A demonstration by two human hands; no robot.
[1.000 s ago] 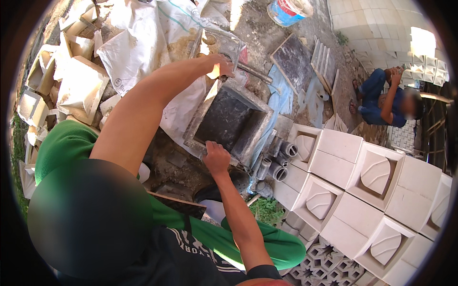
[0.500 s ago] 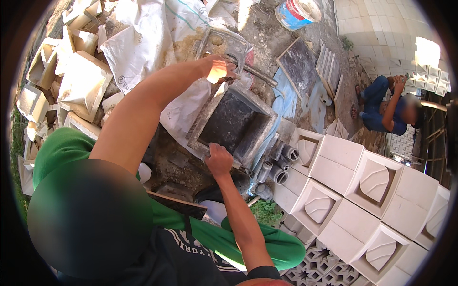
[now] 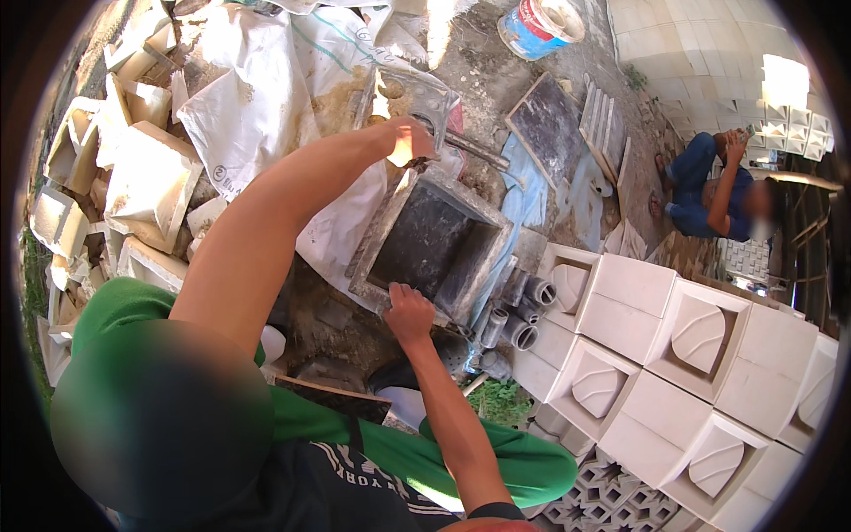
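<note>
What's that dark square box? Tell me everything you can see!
The dark square box is open on top, with a blackish, white-smudged floor and raised sides. Its rim looks rough and grey; I can't tell the material. It lies turned askew in the picture, between a white sack on its left and blue sheeting on its right. The right hand touches its near rim; the left hand is by its far corner, though contact isn't clear.

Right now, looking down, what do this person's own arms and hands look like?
Both the left hand and right hand are ungloved, with bare forearms. A short black sleeve shows on the right arm; the left sleeve can't be made out.
</note>
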